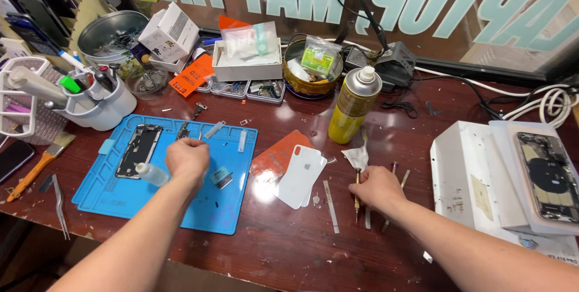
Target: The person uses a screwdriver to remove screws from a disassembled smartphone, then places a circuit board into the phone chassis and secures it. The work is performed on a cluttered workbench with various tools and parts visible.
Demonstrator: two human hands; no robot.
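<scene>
My left hand hovers over the blue work mat, closed around a small clear squeeze bottle with a white tip pointing left. An opened phone frame lies on the mat just left of that hand. My right hand rests on the dark red table, fingers curled over several thin screwdrivers lying there. A white phone back cover lies between my hands, partly over an orange card. A crumpled white wipe sits just above my right hand.
A yellow spray can stands behind the wipe. A white box with an opened phone on it sits at the right. A cup of tools, small boxes, a parts bowl and cables crowd the back. Tweezers lie at left.
</scene>
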